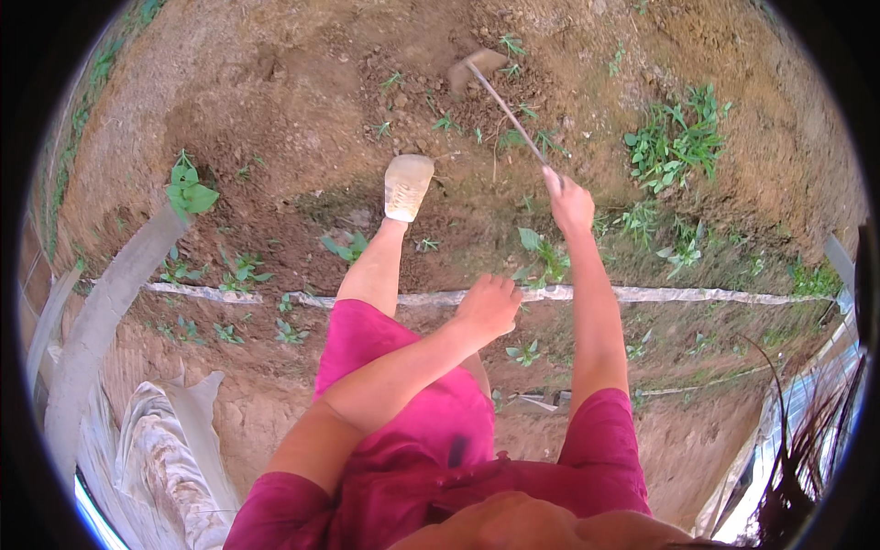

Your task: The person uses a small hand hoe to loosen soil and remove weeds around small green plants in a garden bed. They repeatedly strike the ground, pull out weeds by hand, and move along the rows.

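Observation:
My right hand [570,204] grips the thin handle of a hoe [512,115], which slants up and to the left. The hoe's wide blade [479,65] is blurred and lies at loosened brown soil [412,86] among small weeds [447,122]. My left hand [489,304] is loosely curled above the plastic strip, away from the handle; whether it holds anything cannot be made out. A light canvas shoe [408,187] is on my forward foot, just below the loosened soil.
A leafy weed clump [677,141] grows to the right. A pale plastic strip [660,294] crosses the ground. At the left, a grey curved post [113,295] rises beside a leafy plant [189,191], with crumpled sheeting [161,447] below it. Bluish sheeting [777,440] lies at the lower right.

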`<state>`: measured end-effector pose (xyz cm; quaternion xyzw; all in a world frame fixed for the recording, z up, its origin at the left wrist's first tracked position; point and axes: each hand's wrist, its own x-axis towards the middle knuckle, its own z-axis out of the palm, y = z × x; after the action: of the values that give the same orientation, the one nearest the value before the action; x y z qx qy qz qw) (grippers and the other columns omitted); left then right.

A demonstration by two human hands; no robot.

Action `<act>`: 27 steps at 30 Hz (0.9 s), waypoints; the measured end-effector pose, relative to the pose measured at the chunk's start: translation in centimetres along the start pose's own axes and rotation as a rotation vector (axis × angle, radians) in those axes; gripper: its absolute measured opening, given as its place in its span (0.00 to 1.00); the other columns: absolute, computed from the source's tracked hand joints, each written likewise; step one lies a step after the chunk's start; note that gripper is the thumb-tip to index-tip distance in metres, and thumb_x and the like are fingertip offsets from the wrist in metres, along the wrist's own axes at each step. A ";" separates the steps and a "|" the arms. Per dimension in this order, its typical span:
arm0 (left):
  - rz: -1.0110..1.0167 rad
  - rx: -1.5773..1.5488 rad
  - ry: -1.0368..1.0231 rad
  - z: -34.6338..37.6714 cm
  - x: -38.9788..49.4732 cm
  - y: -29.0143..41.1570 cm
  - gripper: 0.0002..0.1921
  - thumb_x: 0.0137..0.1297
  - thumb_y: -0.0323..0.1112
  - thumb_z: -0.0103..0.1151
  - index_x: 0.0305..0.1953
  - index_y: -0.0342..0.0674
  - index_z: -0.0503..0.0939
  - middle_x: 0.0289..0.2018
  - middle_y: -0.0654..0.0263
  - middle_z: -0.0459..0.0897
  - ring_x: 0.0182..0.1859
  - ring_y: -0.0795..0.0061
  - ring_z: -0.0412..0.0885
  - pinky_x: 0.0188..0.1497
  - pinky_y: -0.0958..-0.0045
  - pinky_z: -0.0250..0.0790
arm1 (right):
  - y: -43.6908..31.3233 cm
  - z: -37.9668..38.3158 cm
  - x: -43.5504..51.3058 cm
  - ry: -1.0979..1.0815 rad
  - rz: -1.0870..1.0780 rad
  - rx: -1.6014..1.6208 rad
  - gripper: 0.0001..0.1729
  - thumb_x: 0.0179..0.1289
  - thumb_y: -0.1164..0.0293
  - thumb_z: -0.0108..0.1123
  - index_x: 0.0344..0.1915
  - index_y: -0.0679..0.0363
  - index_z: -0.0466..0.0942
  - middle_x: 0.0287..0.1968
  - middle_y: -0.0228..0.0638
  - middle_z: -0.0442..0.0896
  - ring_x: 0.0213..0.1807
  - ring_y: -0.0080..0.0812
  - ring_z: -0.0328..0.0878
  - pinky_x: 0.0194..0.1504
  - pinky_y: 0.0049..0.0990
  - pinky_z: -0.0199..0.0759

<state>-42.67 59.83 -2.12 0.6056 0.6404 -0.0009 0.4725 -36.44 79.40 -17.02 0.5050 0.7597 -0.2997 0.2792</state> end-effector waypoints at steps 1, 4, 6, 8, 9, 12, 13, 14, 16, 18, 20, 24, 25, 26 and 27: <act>0.002 -0.009 -0.039 0.2 0.0 0.0 0.15 0.59 0.36 0.55 0.48 0.41 0.78 0.39 0.64 0.78 0.46 0.67 0.76 0.48 0.66 0.64 | -2.6 -0.5 0.1 -0.075 -0.060 0.055 0.42 0.64 0.31 0.36 0.42 0.57 0.82 0.35 0.49 0.85 0.41 0.51 0.83 0.46 0.44 0.74; -0.001 0.008 -0.050 1.0 0.1 -0.1 0.16 0.59 0.36 0.55 0.49 0.41 0.77 0.39 0.64 0.78 0.46 0.67 0.77 0.47 0.67 0.64 | -11.3 -0.4 1.7 -0.216 -0.238 0.009 0.44 0.65 0.30 0.32 0.38 0.58 0.82 0.35 0.45 0.85 0.39 0.46 0.84 0.43 0.42 0.78; -0.013 0.043 -0.054 1.4 0.1 -0.2 0.16 0.60 0.36 0.55 0.49 0.41 0.77 0.39 0.63 0.78 0.46 0.67 0.77 0.47 0.67 0.64 | -13.8 0.7 2.4 -0.268 -0.422 -0.028 0.46 0.63 0.28 0.32 0.37 0.59 0.82 0.35 0.44 0.85 0.42 0.45 0.83 0.46 0.43 0.76; -0.023 0.093 -0.036 1.6 0.2 -0.2 0.16 0.60 0.36 0.55 0.49 0.40 0.77 0.40 0.63 0.78 0.46 0.67 0.77 0.48 0.66 0.65 | -12.7 1.9 2.8 -0.310 -0.334 -0.115 0.46 0.63 0.27 0.32 0.37 0.58 0.82 0.35 0.43 0.85 0.41 0.43 0.83 0.45 0.43 0.76; -0.015 0.060 -0.045 1.7 0.2 -0.2 0.16 0.60 0.35 0.55 0.49 0.40 0.77 0.40 0.63 0.78 0.46 0.66 0.77 0.49 0.65 0.65 | -10.9 2.3 3.0 -0.337 -0.306 -0.144 0.46 0.62 0.27 0.32 0.38 0.58 0.81 0.35 0.43 0.85 0.41 0.42 0.83 0.45 0.43 0.76; 0.006 0.017 -0.015 1.7 0.3 -0.1 0.16 0.60 0.35 0.55 0.50 0.39 0.77 0.41 0.62 0.78 0.46 0.65 0.77 0.51 0.64 0.65 | -3.1 1.4 3.4 -0.314 -0.294 -0.223 0.45 0.63 0.27 0.30 0.37 0.55 0.81 0.30 0.37 0.84 0.36 0.34 0.84 0.38 0.37 0.77; 0.006 0.023 -0.036 1.7 0.3 -0.1 0.17 0.60 0.35 0.55 0.50 0.39 0.77 0.41 0.62 0.78 0.46 0.65 0.77 0.51 0.63 0.65 | -0.5 0.5 3.6 -0.253 -0.309 -0.269 0.45 0.63 0.27 0.31 0.38 0.55 0.81 0.31 0.38 0.84 0.37 0.35 0.84 0.40 0.37 0.77; 0.005 0.022 -0.072 1.6 0.4 -0.1 0.17 0.60 0.35 0.55 0.50 0.38 0.77 0.41 0.61 0.78 0.47 0.65 0.77 0.52 0.63 0.65 | 1.7 -0.5 3.8 -0.214 -0.298 -0.288 0.46 0.62 0.27 0.32 0.39 0.56 0.81 0.33 0.41 0.85 0.38 0.38 0.84 0.42 0.38 0.77; -0.006 -0.016 -0.047 1.3 0.6 -0.1 0.17 0.60 0.35 0.55 0.50 0.39 0.77 0.42 0.61 0.78 0.47 0.64 0.77 0.52 0.63 0.65 | 5.6 -3.1 4.1 -0.204 -0.277 -0.376 0.46 0.62 0.27 0.32 0.39 0.56 0.82 0.34 0.43 0.85 0.40 0.41 0.84 0.43 0.40 0.78; -0.010 -0.034 -0.044 1.0 0.7 -0.2 0.17 0.60 0.36 0.56 0.50 0.39 0.77 0.42 0.61 0.78 0.48 0.64 0.77 0.52 0.63 0.65 | 8.7 -5.3 3.6 -0.094 -0.224 -0.455 0.42 0.62 0.29 0.38 0.36 0.56 0.82 0.29 0.44 0.85 0.36 0.45 0.84 0.40 0.41 0.77; 0.008 -0.040 -0.048 0.7 0.8 -0.4 0.17 0.60 0.37 0.57 0.49 0.39 0.77 0.42 0.61 0.78 0.48 0.64 0.76 0.52 0.64 0.65 | 11.3 -7.1 2.7 0.015 -0.254 -0.409 0.41 0.63 0.31 0.40 0.33 0.58 0.81 0.27 0.46 0.84 0.34 0.49 0.83 0.37 0.43 0.76; 0.013 -0.021 -0.002 0.2 0.5 -0.6 0.18 0.60 0.40 0.58 0.49 0.39 0.76 0.41 0.61 0.77 0.47 0.64 0.76 0.51 0.64 0.65 | 12.3 -8.3 0.9 0.100 -0.130 -0.513 0.40 0.64 0.32 0.40 0.28 0.59 0.78 0.23 0.43 0.82 0.22 0.45 0.81 0.26 0.40 0.75; 0.013 -0.017 -0.007 0.1 0.4 -0.5 0.18 0.60 0.41 0.58 0.49 0.39 0.76 0.41 0.62 0.77 0.47 0.64 0.76 0.51 0.64 0.65 | 11.0 -7.9 0.8 0.082 -0.194 -0.411 0.40 0.65 0.32 0.38 0.28 0.58 0.78 0.22 0.40 0.81 0.21 0.41 0.79 0.24 0.37 0.74; 0.017 -0.030 -0.063 0.2 0.3 -0.5 0.18 0.60 0.41 0.58 0.49 0.39 0.76 0.41 0.62 0.77 0.47 0.65 0.76 0.51 0.64 0.65 | 9.1 -7.2 0.8 0.044 -0.213 -0.337 0.40 0.65 0.31 0.37 0.28 0.56 0.78 0.20 0.37 0.79 0.19 0.36 0.78 0.22 0.35 0.73; 0.015 -0.024 -0.028 0.3 0.4 -0.4 0.19 0.60 0.41 0.58 0.50 0.39 0.76 0.41 0.62 0.77 0.47 0.65 0.76 0.51 0.64 0.65 | 6.7 -6.3 1.2 0.000 -0.208 -0.267 0.40 0.66 0.31 0.35 0.27 0.55 0.78 0.19 0.34 0.78 0.17 0.32 0.76 0.21 0.32 0.73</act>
<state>-42.79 59.84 -2.74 0.6045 0.6292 0.0020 0.4885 -31.36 86.85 -14.83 0.3821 0.8409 -0.2234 0.3114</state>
